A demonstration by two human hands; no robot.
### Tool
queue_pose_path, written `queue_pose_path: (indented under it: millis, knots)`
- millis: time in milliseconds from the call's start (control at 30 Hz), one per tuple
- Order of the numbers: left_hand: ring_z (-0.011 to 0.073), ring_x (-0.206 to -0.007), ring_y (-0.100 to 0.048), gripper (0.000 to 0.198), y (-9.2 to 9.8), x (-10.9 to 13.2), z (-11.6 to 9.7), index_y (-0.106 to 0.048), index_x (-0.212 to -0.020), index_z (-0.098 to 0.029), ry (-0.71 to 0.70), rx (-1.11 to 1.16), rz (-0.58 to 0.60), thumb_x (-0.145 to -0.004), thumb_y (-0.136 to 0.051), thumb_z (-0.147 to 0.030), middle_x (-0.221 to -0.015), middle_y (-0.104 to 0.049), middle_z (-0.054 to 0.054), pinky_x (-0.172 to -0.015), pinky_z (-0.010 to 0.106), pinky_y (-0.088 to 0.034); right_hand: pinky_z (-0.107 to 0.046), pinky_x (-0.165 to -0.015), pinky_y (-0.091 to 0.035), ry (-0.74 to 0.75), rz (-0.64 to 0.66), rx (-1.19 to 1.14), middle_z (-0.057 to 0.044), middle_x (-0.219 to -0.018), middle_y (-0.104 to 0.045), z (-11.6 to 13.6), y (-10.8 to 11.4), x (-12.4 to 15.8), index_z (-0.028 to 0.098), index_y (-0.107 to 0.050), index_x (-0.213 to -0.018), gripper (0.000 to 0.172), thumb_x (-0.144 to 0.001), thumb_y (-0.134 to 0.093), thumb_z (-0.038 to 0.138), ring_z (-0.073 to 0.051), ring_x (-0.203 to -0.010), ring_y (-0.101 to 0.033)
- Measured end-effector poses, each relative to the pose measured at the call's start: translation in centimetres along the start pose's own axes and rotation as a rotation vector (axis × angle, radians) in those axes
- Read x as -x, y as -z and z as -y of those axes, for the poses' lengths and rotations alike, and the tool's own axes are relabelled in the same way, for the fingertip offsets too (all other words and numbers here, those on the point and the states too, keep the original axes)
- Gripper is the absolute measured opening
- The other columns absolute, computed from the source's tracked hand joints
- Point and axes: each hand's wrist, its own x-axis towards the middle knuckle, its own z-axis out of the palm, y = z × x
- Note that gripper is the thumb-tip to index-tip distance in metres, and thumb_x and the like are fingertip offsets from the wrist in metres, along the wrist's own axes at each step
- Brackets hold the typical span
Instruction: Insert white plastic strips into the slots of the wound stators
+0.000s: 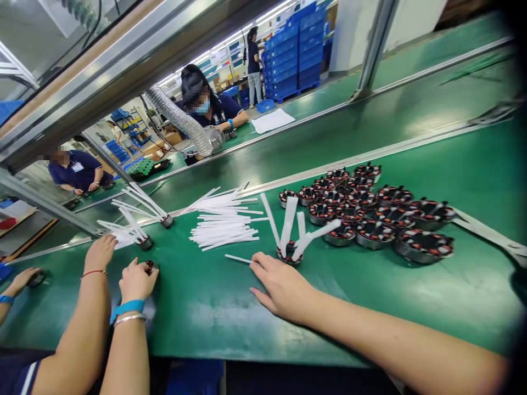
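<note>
My right hand [282, 288] reaches in from the right, palm down, low over the green table. Its fingers are stretched out and the thumb is apart from them. A thin white strip [237, 258] touches its fingertips; no grip on it shows. Just beyond the knuckles stands a motor stator [290, 253] with several white strips [289, 219] sticking up out of it. Left of it lies a pile of loose white strips [226, 227]. My left hand is out of view.
Many ring-shaped stators with red and black parts [362, 206] cluster at the right. A co-worker's hands [138, 280] work at the left on a stator, near two stators with strips [166, 220]. A metal rail [288, 181] runs behind. Other people sit across the bench.
</note>
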Motion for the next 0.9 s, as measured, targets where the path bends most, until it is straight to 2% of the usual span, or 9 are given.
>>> queue_pose_path:
  millis: [67, 200, 300, 400, 533, 600, 700, 800, 900]
  knots:
    - [0.0421, -0.126, -0.035, 0.033, -1.3, 2.9, -4.1, -0.068, -0.074, -0.017, 0.070, -0.070, -0.001, -0.078, -0.048, -0.042, -0.128, -0.051, 0.016, -0.091, 0.057, -0.038, -0.037, -0.066, -0.051, 0.045, -0.052, -0.030, -0.015, -0.097, -0.057, -0.1, 1.0, 0.9, 0.010, -0.059, -0.095, 0.020, -0.078, -0.058, 0.020, -0.023, -0.076, -0.057]
    - [0.0417, -0.136, -0.019, 0.032, -1.6, 6.4, -9.8, -0.069, -0.076, -0.019, -0.093, -0.195, -0.114, -0.081, -0.047, -0.041, -0.142, -0.040, 0.013, -0.099, 0.062, -0.028, -0.024, -0.052, -0.046, 0.054, -0.269, -0.087, -0.005, -0.085, -0.058, -0.2, 3.0, 3.7, 0.017, -0.055, -0.082, 0.010, -0.086, -0.051, 0.026, -0.012, -0.060, -0.053]
    - [0.0406, -0.137, -0.019, 0.032, -1.5, 6.5, -11.3, -0.066, -0.067, -0.021, -0.294, -0.166, -0.110, -0.081, -0.044, -0.039, -0.135, -0.049, 0.010, -0.099, 0.068, -0.019, -0.023, -0.050, -0.046, -0.128, -0.546, -0.063, -0.005, -0.081, -0.056, -0.8, 4.1, 6.3, 0.018, -0.050, -0.082, 0.009, -0.088, -0.047, 0.024, -0.009, -0.055, -0.051]
    - [0.0366, -0.123, -0.044, 0.030, -1.7, 5.5, -11.9, -0.064, -0.066, -0.023, -0.476, -0.064, 0.002, -0.079, -0.047, -0.043, -0.109, -0.067, 0.008, -0.103, 0.066, -0.015, -0.031, -0.063, -0.052, -0.342, -0.711, -0.010, -0.008, -0.088, -0.055, -1.7, 4.7, 7.7, 0.017, -0.050, -0.096, 0.012, -0.088, -0.047, 0.025, -0.014, -0.068, -0.057]
    - [0.0230, -0.095, -0.062, 0.026, -0.4, 4.8, -13.3, -0.062, -0.088, -0.022, -0.547, 0.069, 0.243, -0.079, -0.049, -0.042, -0.113, -0.062, 0.007, -0.092, 0.042, -0.043, -0.036, -0.074, -0.055, -0.492, -0.548, 0.010, -0.011, -0.108, -0.051, -2.8, 4.8, 6.3, 0.016, -0.052, -0.112, 0.055, -0.068, -0.073, 0.041, -0.020, -0.082, -0.061]
    - [0.0195, -0.088, -0.061, 0.018, 0.9, 4.8, -14.3, -0.058, -0.087, -0.021, -0.566, 0.095, 0.347, -0.081, -0.045, -0.033, -0.109, -0.061, 0.007, -0.077, 0.033, -0.047, -0.039, -0.075, -0.055, -0.516, -0.418, 0.015, -0.010, -0.108, -0.051, -3.3, 4.5, 4.8, 0.018, -0.059, -0.104, 0.049, -0.062, -0.076, 0.038, -0.023, -0.085, -0.060]
    - [0.0192, -0.074, -0.058, 0.011, 2.3, 4.9, -15.7, -0.050, -0.079, -0.020, -0.548, 0.087, 0.412, -0.079, -0.050, -0.031, -0.087, -0.061, 0.005, -0.066, 0.031, -0.042, -0.039, -0.078, -0.053, -0.485, -0.269, 0.011, -0.007, -0.103, -0.053, -4.2, 4.0, 2.6, 0.021, -0.063, -0.090, 0.027, -0.066, -0.072, 0.029, -0.021, -0.083, -0.060]
    - [0.0201, -0.069, -0.057, 0.030, 2.3, 4.5, -16.4, -0.048, -0.088, -0.019, -0.455, 0.234, 0.413, -0.072, -0.061, -0.040, -0.076, -0.058, 0.003, -0.061, 0.030, -0.039, -0.037, -0.080, -0.052, -0.439, -0.192, 0.015, -0.006, -0.097, -0.053, -5.5, 3.4, 0.5, 0.021, -0.064, -0.085, 0.018, -0.068, -0.069, 0.027, -0.020, -0.080, -0.059]
    - [0.0152, -0.062, -0.056, 0.055, 1.5, 3.8, -17.2, -0.043, -0.110, -0.018, -0.297, 0.643, 0.417, -0.068, -0.066, -0.045, -0.080, -0.058, 0.002, -0.057, 0.027, -0.040, -0.039, -0.078, -0.051, -0.460, -0.194, 0.061, -0.008, -0.099, -0.052, -6.8, 2.8, -1.8, 0.020, -0.064, -0.086, 0.020, -0.071, -0.067, 0.032, -0.023, -0.082, -0.058]
